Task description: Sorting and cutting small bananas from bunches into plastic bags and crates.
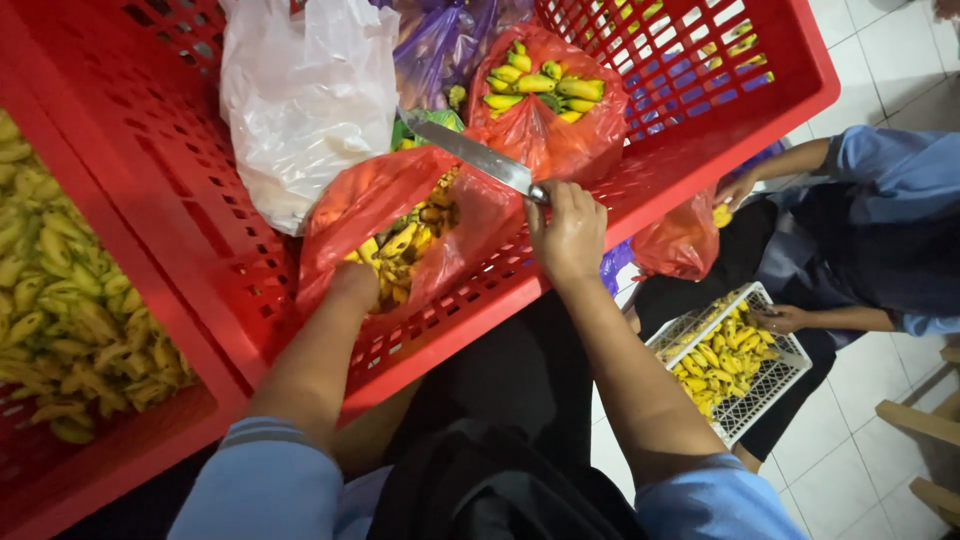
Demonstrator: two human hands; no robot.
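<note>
A red plastic bag (400, 215) of small yellow-green bananas (405, 248) lies open in the near part of a red slotted crate (190, 190), close to its front wall. The left hand (352, 282) is pushed into the mouth of this bag, wrist at the opening; its fingers are hidden among the fruit and plastic, so whether they grip anything cannot be told. The right hand (568, 232) is clenched around the handle of a knife (470, 152), resting at the crate's front rim just right of the bag. The steel blade slants up and left, lying across the top of the bag and pointing toward the crate's middle.

Just behind the blade sits a second red bag (560, 135), open at the top and showing a cluster of bananas. Left of it a crumpled white plastic bag (300, 100) lies against the crate floor, and a purple bag (440, 40) is wedged at the back between the two. The bags crowd the space around the knife tip.

At the far left a second red crate (60, 470) holds a loose heap of the same fruit. To the right, outside the crate, another person in blue sleeves sits on the white tiled floor, one hand (735, 188) near a further red bag (682, 240), the other hand (780, 318) on a white wire basket (762, 385) of bananas
</note>
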